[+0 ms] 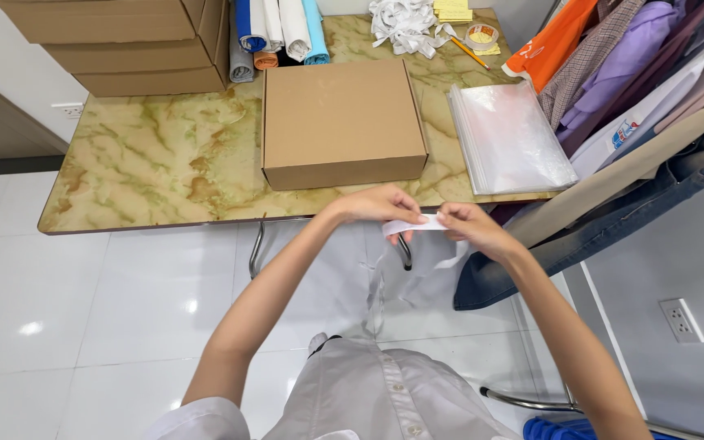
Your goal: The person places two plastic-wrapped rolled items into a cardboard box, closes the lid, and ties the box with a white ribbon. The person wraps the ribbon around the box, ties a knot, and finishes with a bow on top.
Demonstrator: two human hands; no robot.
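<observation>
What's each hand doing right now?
Left hand: closed, pinching one end of the white strip.
Right hand: closed, pinching the strip's other end.

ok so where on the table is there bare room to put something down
The widest bare patch of table lies left of the closed box, below the stacked cartons. A thin strip runs between box and plastic bags. The back edge is crowded with fabric rolls, paper strips and tape.

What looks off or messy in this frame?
Mostly the clothes pile at the right: it slumps over the marble table edge, and a pair of jeans hangs toward the floor. White strips lie tangled at the far edge. The closed cardboard box looks intact.
</observation>
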